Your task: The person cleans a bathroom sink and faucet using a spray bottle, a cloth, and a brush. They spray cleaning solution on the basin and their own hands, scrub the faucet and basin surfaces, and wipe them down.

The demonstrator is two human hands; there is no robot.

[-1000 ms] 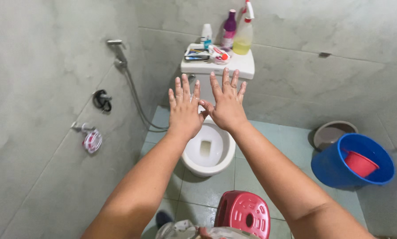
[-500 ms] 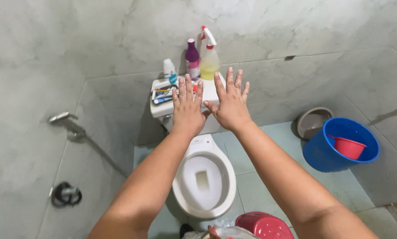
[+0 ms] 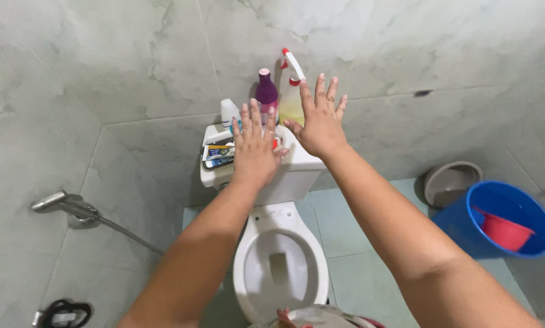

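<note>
Head view shows both arms stretched forward over an open white toilet bowl point(image 3: 281, 267). Left hand point(image 3: 254, 149) is flat with fingers spread, palm down, holding nothing; it hovers over the cistern lid point(image 3: 296, 161). Right hand point(image 3: 320, 121) is likewise spread and empty, raised slightly higher and farther forward.

Just beyond the right fingertips stand a purple bottle point(image 3: 266, 91) and a spray bottle point(image 3: 292, 91) of yellow liquid, both upright against the wall. Left of the left hand lie a small white bottle point(image 3: 228, 112) and a tray of small items point(image 3: 217, 153). Whether either hand touches anything cannot be determined.

Risk assessment: the cistern lid is crowded and narrow. A forward sweep of the right hand is likely to tip the tall spray bottle. A sideways move of the left hand could push the tray off the lid edge. Anything dislodged toward the wrists would probably drop into the uncovered bowl directly below the forearms.
</note>
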